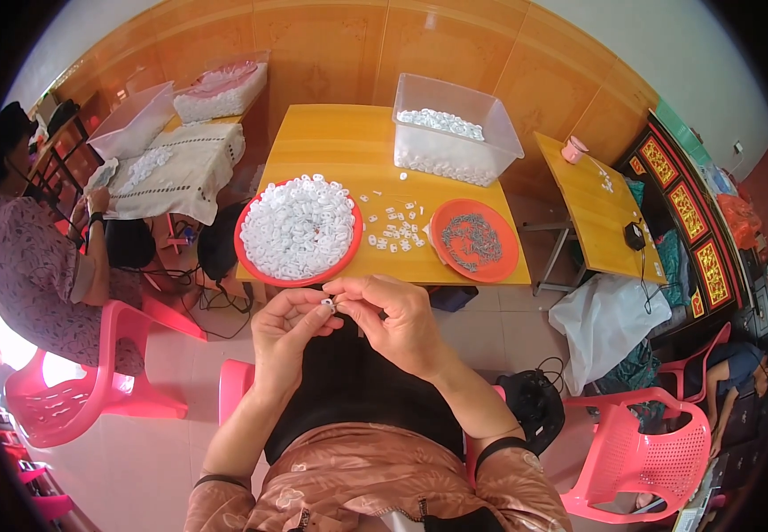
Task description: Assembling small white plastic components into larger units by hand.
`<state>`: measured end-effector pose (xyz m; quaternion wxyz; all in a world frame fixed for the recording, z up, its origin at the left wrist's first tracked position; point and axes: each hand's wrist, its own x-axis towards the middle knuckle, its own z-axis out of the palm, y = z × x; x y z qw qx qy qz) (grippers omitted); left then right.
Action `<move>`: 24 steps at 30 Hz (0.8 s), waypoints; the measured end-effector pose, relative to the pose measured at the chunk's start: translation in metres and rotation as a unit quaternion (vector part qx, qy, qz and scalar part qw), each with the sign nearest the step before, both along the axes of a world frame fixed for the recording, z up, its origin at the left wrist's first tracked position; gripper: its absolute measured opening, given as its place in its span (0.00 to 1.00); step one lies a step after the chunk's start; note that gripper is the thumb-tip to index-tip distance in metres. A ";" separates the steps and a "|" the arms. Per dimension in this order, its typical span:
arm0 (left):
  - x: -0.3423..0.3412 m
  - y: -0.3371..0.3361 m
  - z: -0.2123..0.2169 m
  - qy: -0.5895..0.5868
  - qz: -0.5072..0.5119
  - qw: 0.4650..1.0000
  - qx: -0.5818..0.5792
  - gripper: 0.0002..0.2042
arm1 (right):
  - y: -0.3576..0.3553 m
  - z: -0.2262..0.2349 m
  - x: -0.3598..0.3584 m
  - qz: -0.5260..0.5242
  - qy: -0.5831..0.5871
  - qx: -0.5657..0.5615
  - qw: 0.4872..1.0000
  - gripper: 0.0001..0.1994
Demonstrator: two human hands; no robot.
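Observation:
Just in front of the table's near edge, my left hand [283, 335] pinches a small white plastic piece [327, 303] between thumb and fingertips. My right hand [400, 321] meets it there, its thumb and forefinger closed at the piece; whatever they grip is too small or hidden to make out. Beyond my left hand stands a red basin [243, 251] heaped with similar white plastic pieces [297, 226]. An orange-red plate [506, 266] of small grey metal parts [472, 241] lies beyond my right hand. Loose white pieces [394, 232] are scattered between the two.
A clear bin [503, 152] with white pieces stands on the yellow table [322, 133] at the back. At left, another person [42, 257] works beside a cloth-covered table [198, 168]. Pink chairs [641, 452] stand on both sides. A white bag [601, 324] lies right.

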<state>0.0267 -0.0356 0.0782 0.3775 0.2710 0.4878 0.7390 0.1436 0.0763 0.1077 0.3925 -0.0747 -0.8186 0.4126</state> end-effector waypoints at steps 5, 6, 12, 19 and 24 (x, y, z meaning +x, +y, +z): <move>0.000 -0.002 0.003 0.036 0.009 0.999 -0.002 0.06 | -0.006 -0.001 -0.001 0.001 0.023 -0.077 0.997 0.10; 0.001 -0.002 0.002 0.036 0.009 0.999 -0.002 0.06 | -0.006 -0.002 -0.001 0.001 0.023 -0.076 0.997 0.10; 0.004 0.003 -0.003 0.088 0.051 0.995 -0.006 0.05 | -0.003 -0.012 -0.004 -0.013 0.011 -0.078 0.997 0.10; 0.000 0.004 -0.013 0.042 0.037 0.998 -0.001 0.05 | -0.008 -0.016 -0.005 -0.024 -0.005 -0.082 0.996 0.08; 0.005 0.001 -0.003 0.050 0.044 0.998 0.019 0.05 | -0.001 -0.007 0.004 -0.001 -0.014 -0.128 0.992 0.08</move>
